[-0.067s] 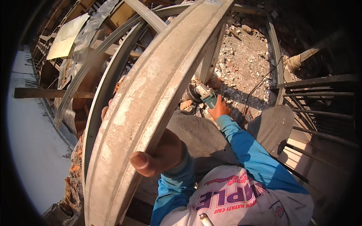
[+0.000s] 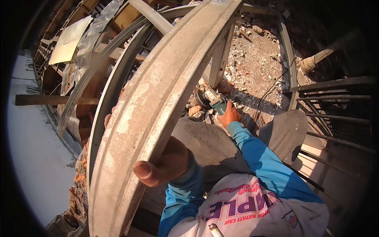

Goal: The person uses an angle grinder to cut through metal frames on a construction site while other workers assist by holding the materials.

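A long, dusty metal channel beam (image 2: 154,106) slants across the middle, close in front of me. My left hand (image 2: 167,164) grips it from beneath, thumb on the near edge and fingertips showing past its far side. My right hand (image 2: 231,115) is closed round the teal body of an angle grinder (image 2: 216,102). The grinder's dark disc (image 2: 202,98) is beyond the beam's right edge, low over rubble and near a metal upright (image 2: 221,63). Whether the disc touches anything cannot be made out.
Broken brick and plaster (image 2: 258,59) cover the ground ahead. Dark metal bars (image 2: 335,98) stand at the right, and a thin cable (image 2: 272,87) runs over the rubble. More curved metal profiles (image 2: 114,91) lie left of the beam, beside a jagged brick edge (image 2: 77,197) and a pale surface (image 2: 35,150).
The beam and my left hand have shifted very slightly to the left. My right hand and the grinder stay almost where they were.
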`<state>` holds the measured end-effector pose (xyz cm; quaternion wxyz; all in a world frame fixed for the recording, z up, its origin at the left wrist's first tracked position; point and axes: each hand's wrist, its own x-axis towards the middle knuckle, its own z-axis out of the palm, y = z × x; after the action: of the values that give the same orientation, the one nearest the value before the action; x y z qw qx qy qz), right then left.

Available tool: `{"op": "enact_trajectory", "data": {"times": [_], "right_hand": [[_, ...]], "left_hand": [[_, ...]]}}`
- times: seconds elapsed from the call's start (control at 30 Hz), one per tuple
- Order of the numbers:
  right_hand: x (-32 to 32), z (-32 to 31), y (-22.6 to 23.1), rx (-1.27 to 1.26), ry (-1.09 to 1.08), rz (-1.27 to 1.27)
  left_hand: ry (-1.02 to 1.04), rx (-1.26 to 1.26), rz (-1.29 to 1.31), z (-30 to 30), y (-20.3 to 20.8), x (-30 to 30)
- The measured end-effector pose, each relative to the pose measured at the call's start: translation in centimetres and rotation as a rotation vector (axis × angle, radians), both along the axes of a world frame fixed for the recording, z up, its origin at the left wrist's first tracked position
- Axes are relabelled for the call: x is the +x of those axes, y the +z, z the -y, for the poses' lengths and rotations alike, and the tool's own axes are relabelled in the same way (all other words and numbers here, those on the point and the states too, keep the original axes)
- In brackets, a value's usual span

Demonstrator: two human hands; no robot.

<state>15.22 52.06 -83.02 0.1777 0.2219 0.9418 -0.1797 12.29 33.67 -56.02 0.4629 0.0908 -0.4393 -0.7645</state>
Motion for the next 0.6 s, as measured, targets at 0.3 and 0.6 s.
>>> {"op": "enact_trajectory", "data": {"times": [0.3,0.6], "right_hand": [[1.2,0.3,-0.8,-0.133,0.053,-0.036],[0.9,0.5,-2.2,-0.184,0.019,-0.153]], "left_hand": [[-0.207,-0.093,0.024,-0.1,-5.3,1.6],[-0.991,0.147,0.968,-8.0,-16.7,9.1]]}}
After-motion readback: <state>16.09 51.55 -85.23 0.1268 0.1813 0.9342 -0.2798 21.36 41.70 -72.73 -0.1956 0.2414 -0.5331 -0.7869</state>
